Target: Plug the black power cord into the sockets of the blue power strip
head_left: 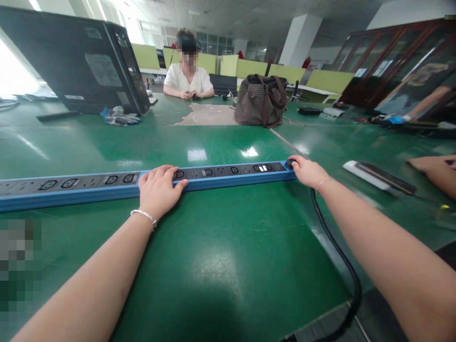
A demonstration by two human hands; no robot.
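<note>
A long blue power strip (213, 182) with black socket panels lies across the green table, its left end beyond the view. My left hand (159, 190) lies over its middle, fingers bent across the top toward the far edge and thumb spread on the sockets. At the strip's right end my right hand (307, 172) is closed around the black power cable (322, 213) where it meets the strip. The fingertips touch a black round fitting (290, 164) there; the palm side is hidden. From this hand the cable hangs down over the table's near edge.
A black computer case (89, 66) stands at the back left beside gloves (121, 116). A person (188, 78) sits opposite, near a brown bag (260, 99). A black-and-white bar (379, 178) lies right, near another person's arm (434, 173).
</note>
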